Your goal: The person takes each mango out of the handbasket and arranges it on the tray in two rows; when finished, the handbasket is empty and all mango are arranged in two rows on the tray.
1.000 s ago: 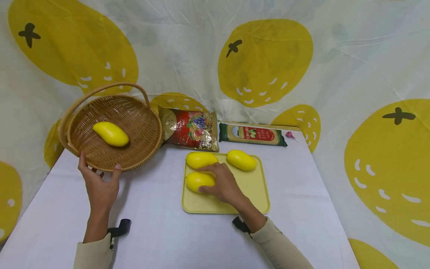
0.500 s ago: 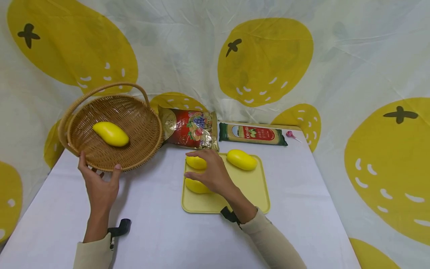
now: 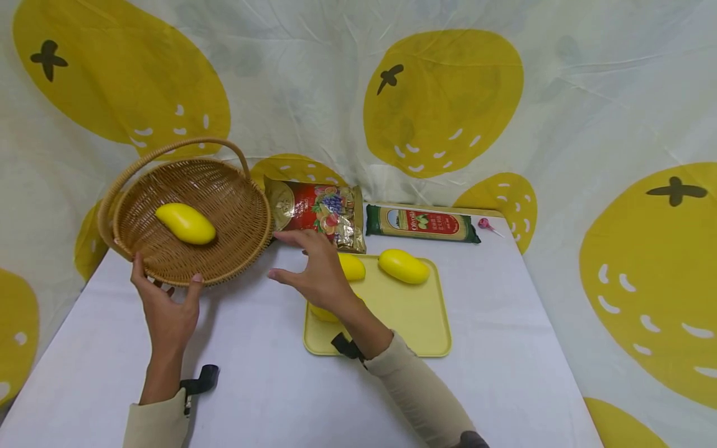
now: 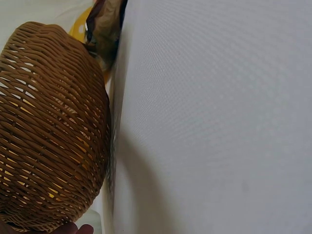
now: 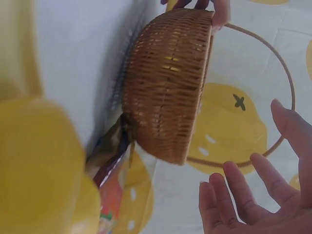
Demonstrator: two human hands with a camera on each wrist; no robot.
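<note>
At the left of the head view, a wicker basket (image 3: 235,218) with a tall hoop handle tips toward me, a yellow mango (image 3: 186,224) inside. My left hand (image 3: 169,314) grips its near rim; the right wrist view shows fingers of that hand (image 5: 220,12) on the rim. My right hand (image 3: 319,274), fingers apart and holding nothing, hovers between the basket and a pale yellow tray (image 3: 409,326). On the tray lie a mango (image 3: 404,266) at the back right, a second mango (image 3: 353,267) partly covered by my right hand, and a third mango (image 3: 323,313) mostly hidden under my right wrist.
Behind the tray, a red and gold snack bag (image 3: 302,208) leans close to the basket. Beside it lie a green-ended pasta packet (image 3: 422,224) and a pink lollipop (image 3: 484,224). A fruit-print cloth (image 3: 313,93) hangs behind the white table (image 3: 504,348).
My right hand has left the front mango on the tray and moved left toward the basket, uncovering part of the back mango. My left hand and the basket stay in place.
</note>
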